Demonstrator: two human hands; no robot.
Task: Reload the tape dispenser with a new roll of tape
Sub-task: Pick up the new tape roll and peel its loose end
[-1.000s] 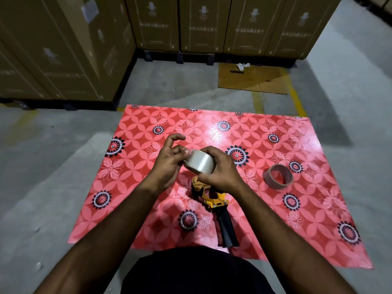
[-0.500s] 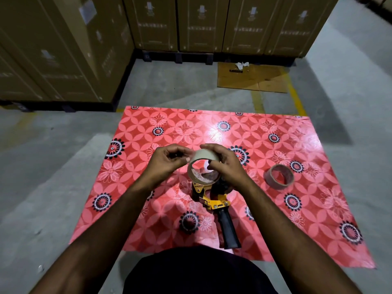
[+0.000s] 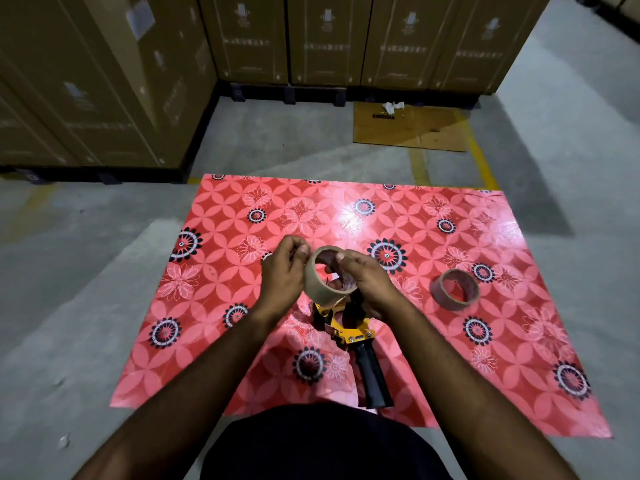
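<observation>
Hands work the tape roll just above the dispenser on the mat: right hand grips it, left hand fingers pinch its rim, seemingly finding the free end before seating it.

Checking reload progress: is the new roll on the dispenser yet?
Not yet. Both hands hold the tape roll above the dispenser, which lies on the mat.

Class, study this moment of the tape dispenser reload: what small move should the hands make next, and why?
Probably peel the loose end free. The right hand holds the new tape roll above the yellow dispenser, which lies on the red mat, while the left hand pinches at the roll's edge. The empty core already lies aside, so threading likely follows.
</observation>
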